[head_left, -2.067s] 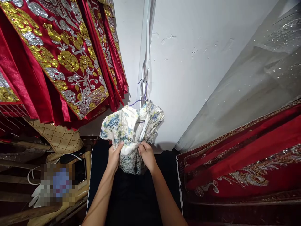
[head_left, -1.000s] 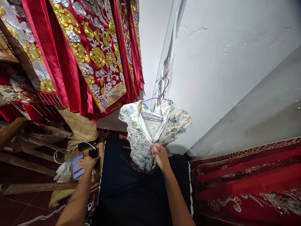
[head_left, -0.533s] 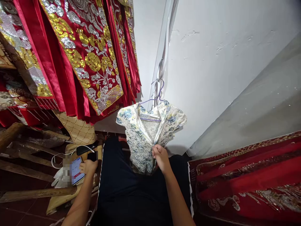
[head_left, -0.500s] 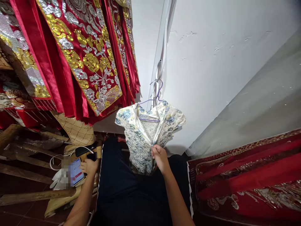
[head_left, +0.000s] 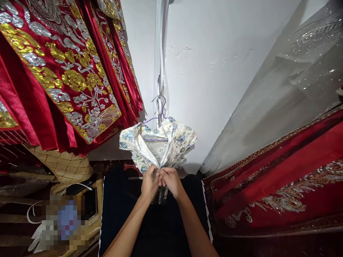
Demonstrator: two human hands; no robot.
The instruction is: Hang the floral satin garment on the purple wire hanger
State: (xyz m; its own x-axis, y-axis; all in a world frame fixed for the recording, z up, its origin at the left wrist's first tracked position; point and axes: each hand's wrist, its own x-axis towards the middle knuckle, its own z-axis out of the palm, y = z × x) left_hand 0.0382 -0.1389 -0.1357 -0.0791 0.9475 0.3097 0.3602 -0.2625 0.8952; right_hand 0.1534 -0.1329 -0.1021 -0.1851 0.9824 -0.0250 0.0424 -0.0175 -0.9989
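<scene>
A short-sleeved floral blouse [head_left: 180,141], cream with blue and yellow flowers, hangs on a purple wire hanger [head_left: 163,107] in front of me. Both hands meet at the bottom of its V-shaped neckline. My left hand [head_left: 150,182] is closed on the front edge of the blouse. Right beside it, my right hand [head_left: 170,180] pinches the other front edge, fingers curled in. The small spot between the fingertips is hidden. Below the hands, the lower part of the blouse falls between my knees, mostly covered.
Red garments with gold and silver embroidery [head_left: 77,78] hang at the left. A wooden seat [head_left: 99,200] at lower left bears a dark phone [head_left: 91,203], a white cable [head_left: 32,210] and a blurred-out patch. Red beaded fabric [head_left: 281,192] lies at the right, beside sheer glittery cloth [head_left: 268,96].
My left hand has left the devices on the wooden seat and come to the blouse front beside my right hand. The view has shifted to the right.
</scene>
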